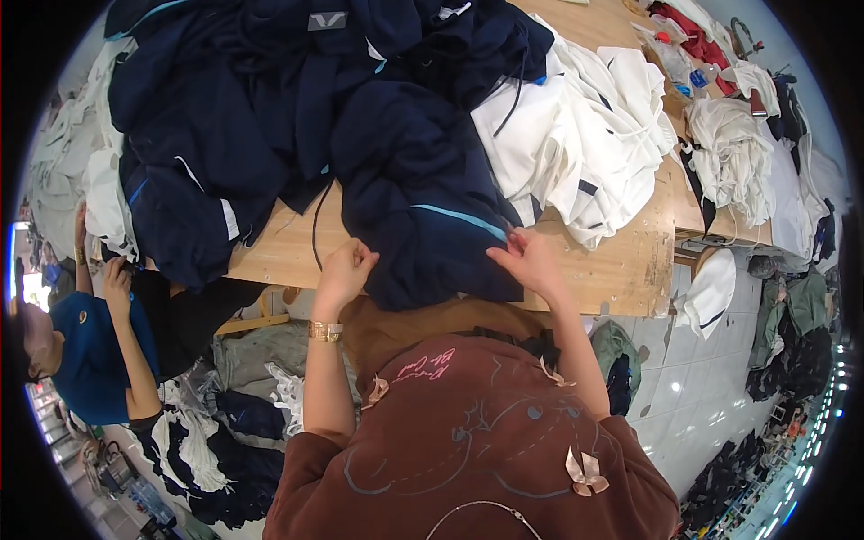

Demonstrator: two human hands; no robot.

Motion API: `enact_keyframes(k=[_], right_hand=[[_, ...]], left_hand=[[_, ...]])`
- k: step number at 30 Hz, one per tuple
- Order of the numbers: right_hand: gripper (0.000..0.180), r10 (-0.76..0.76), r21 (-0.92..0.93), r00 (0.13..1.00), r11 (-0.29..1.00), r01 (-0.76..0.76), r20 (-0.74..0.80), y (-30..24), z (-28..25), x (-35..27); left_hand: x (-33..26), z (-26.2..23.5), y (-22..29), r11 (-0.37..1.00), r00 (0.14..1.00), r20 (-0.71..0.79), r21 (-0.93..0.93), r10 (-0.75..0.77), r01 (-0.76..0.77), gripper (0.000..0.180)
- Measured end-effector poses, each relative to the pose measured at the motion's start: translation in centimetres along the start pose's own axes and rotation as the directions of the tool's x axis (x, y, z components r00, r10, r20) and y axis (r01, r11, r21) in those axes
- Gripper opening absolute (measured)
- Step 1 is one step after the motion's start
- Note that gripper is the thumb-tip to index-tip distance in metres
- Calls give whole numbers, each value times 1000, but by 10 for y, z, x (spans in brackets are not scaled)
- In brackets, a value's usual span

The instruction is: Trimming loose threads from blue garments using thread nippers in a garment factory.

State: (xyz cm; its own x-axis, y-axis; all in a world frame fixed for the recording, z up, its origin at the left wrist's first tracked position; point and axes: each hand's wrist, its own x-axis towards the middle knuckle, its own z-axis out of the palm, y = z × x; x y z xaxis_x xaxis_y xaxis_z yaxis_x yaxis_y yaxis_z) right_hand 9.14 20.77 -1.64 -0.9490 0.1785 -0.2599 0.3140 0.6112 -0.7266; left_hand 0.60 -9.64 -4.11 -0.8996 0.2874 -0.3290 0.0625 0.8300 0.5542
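Note:
A navy garment [432, 238] with a light-blue stripe lies in front of me, its lower end hanging over the near table edge. My left hand [349, 270] is closed in a pinch at the garment's left edge; the cloth between the fingertips is barely visible. At the right edge, beside the end of the stripe, my right hand [531, 263] pinches the same garment between thumb and fingers. A thin dark cord [318, 225] hangs down just left of this piece.
More navy garments [225, 117] are heaped across the wooden table [621, 274]. White garments [580, 135] are piled to the right, and further white cloth [733, 153] lies beyond. At the left, another person in a blue top [94, 360] handles cloth. Fabric bundles [243, 423] lie below the table.

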Motion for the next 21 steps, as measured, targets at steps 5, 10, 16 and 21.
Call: enact_keyframes(k=[5,10,16,21], right_hand=[[30,-2,261,898,956,130,-441,-28,-43,-12],[14,-106,63,741,978,197,-663,-36,-78,-23],[15,11,582,928,781,225,-372,-38,-52,-27],[24,63,383,929,920,87,-364,-26,-25,-24]], left_hand=[[0,-50,9,626,880,-473,-700,-46,-344,8],[-28,-116,72,279,666,-742,-657,-76,-700,7],[-39,-46,153,529,717,6,-679,697,-509,39],[-67,16,163,645,316,564,-694,763,-321,25]])
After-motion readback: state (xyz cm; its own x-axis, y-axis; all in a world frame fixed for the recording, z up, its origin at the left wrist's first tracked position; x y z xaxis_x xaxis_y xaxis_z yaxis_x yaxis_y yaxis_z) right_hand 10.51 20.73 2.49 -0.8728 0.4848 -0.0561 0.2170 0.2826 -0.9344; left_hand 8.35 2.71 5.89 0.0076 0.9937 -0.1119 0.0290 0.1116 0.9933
